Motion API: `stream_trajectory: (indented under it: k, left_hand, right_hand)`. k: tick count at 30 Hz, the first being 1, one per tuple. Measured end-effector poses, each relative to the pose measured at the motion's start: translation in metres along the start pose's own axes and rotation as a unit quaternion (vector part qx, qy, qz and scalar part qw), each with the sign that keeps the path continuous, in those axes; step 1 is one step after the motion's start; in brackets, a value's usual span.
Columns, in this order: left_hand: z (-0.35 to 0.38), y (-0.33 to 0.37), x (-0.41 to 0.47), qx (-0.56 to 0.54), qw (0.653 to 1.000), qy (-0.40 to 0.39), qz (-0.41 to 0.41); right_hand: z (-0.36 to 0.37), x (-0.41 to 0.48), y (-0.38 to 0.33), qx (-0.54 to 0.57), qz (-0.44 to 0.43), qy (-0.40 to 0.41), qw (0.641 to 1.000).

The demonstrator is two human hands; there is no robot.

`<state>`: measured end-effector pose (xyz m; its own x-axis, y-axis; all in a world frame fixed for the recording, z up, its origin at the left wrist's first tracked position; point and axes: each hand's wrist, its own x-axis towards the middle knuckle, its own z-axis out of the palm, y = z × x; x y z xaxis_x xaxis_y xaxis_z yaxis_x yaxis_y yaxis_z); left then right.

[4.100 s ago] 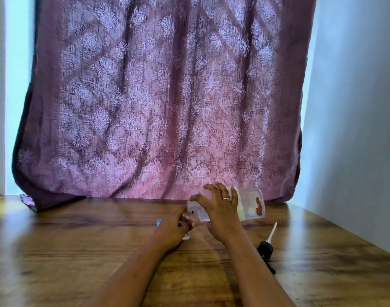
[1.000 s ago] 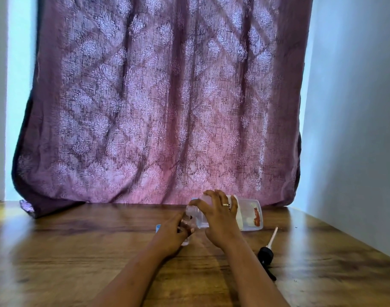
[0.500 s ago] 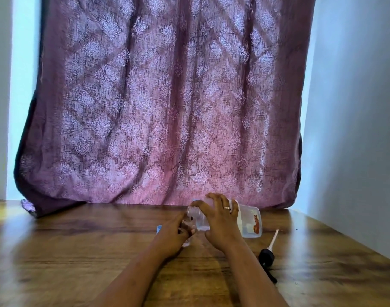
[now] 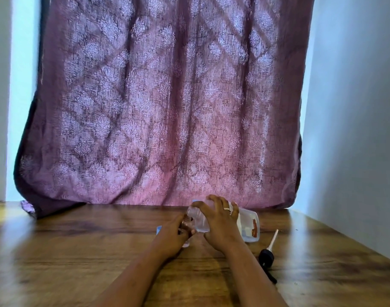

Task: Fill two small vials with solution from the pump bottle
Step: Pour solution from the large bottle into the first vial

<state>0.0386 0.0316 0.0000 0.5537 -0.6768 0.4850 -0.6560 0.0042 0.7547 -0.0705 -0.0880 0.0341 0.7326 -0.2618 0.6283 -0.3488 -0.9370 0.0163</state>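
Risk judged first: spill over the desk [image 4: 78, 251], likely if the tipped pump bottle [image 4: 247, 227] poured faster than the narrow vial [image 4: 186, 226] could take. Bottle lay tilted, neck down-left over the vial. Right hand [image 4: 220, 224] wrapped shut around the bottle; left hand [image 4: 174, 235] pinched closed on the vial. Pump head [image 4: 266, 255] lay apart, right.

**Colours and patterns on the table**

The mauve woven curtain [image 4: 167, 103] at twelve o'clock carries a pale damask motif in a diamond lattice. The brown wooden table [image 4: 67, 251] shows darker grain streaks. The clear plastic bottle [image 4: 248, 224] bears a rust-red mark; at four o'clock, the black pump head [image 4: 266, 258] has a white tube.
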Motion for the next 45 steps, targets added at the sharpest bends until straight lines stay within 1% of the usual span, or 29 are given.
stream_trajectory:
  k: [8,15,20,27,37,45]
  left_hand:
    - [-0.0011,-0.0005,0.001,0.021,1.0,0.0,-0.004]
    - [0.0003,-0.001,0.002,0.009,1.0,-0.005,-0.009]
    - [-0.0002,0.0001,0.001,0.009,1.0,-0.005,-0.005]
    - [0.0001,-0.0025,0.003,0.018,1.0,-0.005,0.01]
    - [-0.0005,-0.0016,0.0023,0.006,1.0,-0.008,0.005]
    - [0.0007,-0.0038,0.0036,0.022,1.0,0.003,0.01]
  right_hand:
    - [0.0003,-0.0002,0.0032,-0.035,0.005,0.018,0.999]
    - [-0.0018,0.0015,0.002,-0.05,0.002,0.039,0.998]
    - [-0.0033,0.0012,0.0012,-0.047,-0.002,0.033,0.998]
    - [-0.0043,0.0011,-0.0011,-0.045,-0.012,0.045,0.998]
    - [-0.0067,0.0008,-0.0022,-0.029,-0.029,0.04,0.998]
    - [-0.0086,0.0004,-0.0038,-0.043,-0.038,0.053,0.997]
